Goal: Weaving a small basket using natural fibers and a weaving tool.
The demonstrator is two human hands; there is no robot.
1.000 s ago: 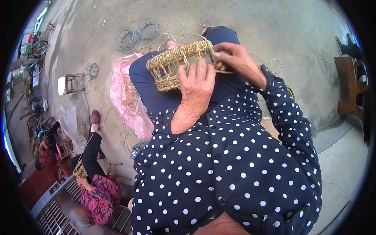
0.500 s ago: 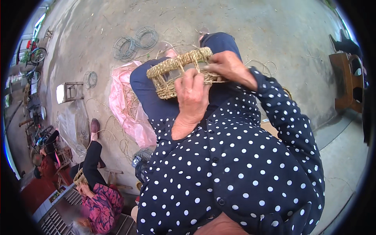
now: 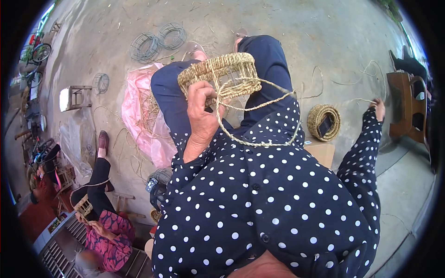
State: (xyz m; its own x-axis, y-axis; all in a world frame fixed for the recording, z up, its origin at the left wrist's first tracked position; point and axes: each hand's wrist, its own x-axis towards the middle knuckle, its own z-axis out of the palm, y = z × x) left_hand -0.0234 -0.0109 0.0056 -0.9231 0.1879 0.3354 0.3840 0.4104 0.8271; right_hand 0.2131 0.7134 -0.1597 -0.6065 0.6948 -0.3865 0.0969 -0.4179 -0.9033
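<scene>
A partly wrapped straw basket, with open gaps in its side, rests across my thighs. My left hand is closed on its near edge. From the basket a braided straw cord runs right in loose loops, one of which sags over my shirt. Far out to the right, my arm is stretched and my right hand is closed on a stretch of this cord. Its fingers are small in view.
A round straw basket with a dark flat object inside sits on a cardboard box. On my left lie pink plastic sheeting with straw strands, wire frames and a small stool. A co-worker handles another basket; a wooden chair stands right.
My right hand has left the basket and swung far right, drawing the cord out in loops. My left hand has shifted left along the basket. The round basket on the right now shows fully.
</scene>
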